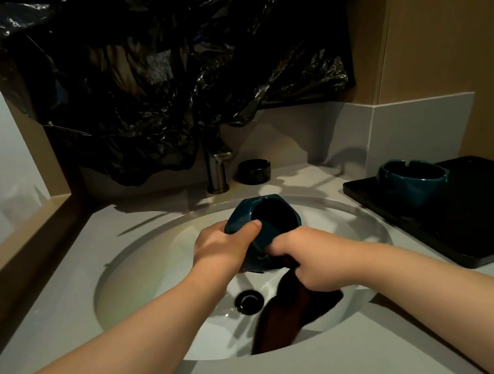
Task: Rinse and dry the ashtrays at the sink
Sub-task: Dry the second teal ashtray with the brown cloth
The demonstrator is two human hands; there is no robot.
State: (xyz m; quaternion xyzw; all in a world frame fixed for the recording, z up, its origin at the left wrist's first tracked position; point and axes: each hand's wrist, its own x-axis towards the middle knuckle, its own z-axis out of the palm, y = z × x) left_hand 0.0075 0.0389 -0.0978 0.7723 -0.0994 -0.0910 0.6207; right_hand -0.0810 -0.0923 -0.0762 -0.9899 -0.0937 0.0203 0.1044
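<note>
Two bare forearms reach from the near edge of the counter (65,312) over the round white sink (142,268). The left hand (220,249) holds a dark teal ashtray (265,226) above the middle of the sink; the thumb lies pressed on its outer wall and the other fingers are closed around the far side, where they are hidden. The ashtray is tilted, with its opening turned toward the right and a little to the camera. The right hand (312,260) is closed on a dark brown cloth (285,313) and presses it against the lower edge of the ashtray; the fingers are curled together around the cloth. The rest of the cloth hangs down into the sink, toward its near rim, just beside the black drain (248,302).

At the far edge of the counter a metal faucet (217,172) stands behind the sink, and a black ashtray (254,171) sits upright just beside it on the right. On the right side of the counter lies a black tray (486,213), and a second teal ashtray (413,180) stands upright on its far left corner. A black plastic sheet (156,71) hangs on the wall above the faucet.
</note>
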